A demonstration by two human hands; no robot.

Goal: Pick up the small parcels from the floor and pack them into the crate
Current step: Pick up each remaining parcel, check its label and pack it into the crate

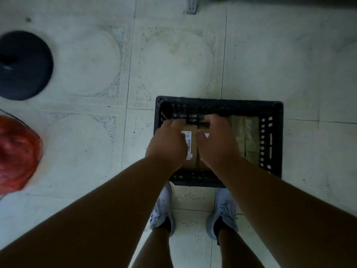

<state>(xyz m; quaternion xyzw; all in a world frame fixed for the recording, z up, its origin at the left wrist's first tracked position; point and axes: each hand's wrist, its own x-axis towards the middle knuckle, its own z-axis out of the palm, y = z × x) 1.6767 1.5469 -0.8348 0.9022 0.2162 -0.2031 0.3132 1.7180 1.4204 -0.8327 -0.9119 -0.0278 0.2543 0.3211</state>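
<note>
Reaching down into the black perforated plastic crate (272, 140), both bare hands rest on brown cardboard parcels standing side by side inside it. The left hand (167, 146) curls over the top of the brown parcel with the white barcode label (190, 146), fingers hooked on its far edge; the right hand (216, 144) closes the same way over the plain brown parcel (201, 162) just beside it. Further parcels (249, 136) fill the crate's right side. The crate sits on the pale tiled floor (173, 55), with 2 white shoes (162, 209) just beside its near wall. A black round base (23, 64) and a red mesh bag (17, 153) lie well apart from the crate, to its left.
</note>
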